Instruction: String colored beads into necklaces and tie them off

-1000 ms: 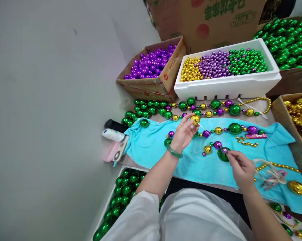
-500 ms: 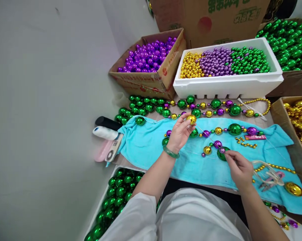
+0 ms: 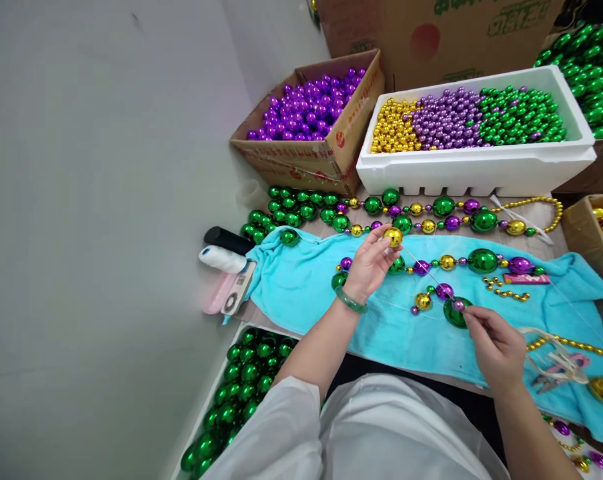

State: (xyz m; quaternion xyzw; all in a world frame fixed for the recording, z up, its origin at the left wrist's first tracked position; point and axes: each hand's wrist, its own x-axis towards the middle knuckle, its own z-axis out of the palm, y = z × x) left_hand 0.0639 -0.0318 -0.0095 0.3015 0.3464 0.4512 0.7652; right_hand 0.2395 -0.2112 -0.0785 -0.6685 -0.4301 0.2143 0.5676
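My left hand [image 3: 374,261], with a green bangle [image 3: 350,300] on the wrist, pinches a large gold bead [image 3: 393,237] over the turquoise towel [image 3: 301,293]. A thin string [image 3: 426,268] slants from that bead down to a small light-purple bead [image 3: 458,305], pinched in the fingertips of my right hand [image 3: 496,343]. Just behind the small bead is a big green bead [image 3: 453,315], close to a purple bead [image 3: 444,291] and a smaller gold bead [image 3: 423,301]. Farther back on the towel lies a beaded strand [image 3: 483,261].
Behind the towel stand a carton of purple beads [image 3: 301,157] and a white foam box [image 3: 476,170] of small beads. Loose green beads [image 3: 309,211] lie at back left. A bin of green beads [image 3: 241,380] sits front left. Pliers [image 3: 556,373] rest at right.
The head view has turned slightly left, so the scene sits farther right in the picture. Both hands keep hold of the same beads in nearly the same pose.
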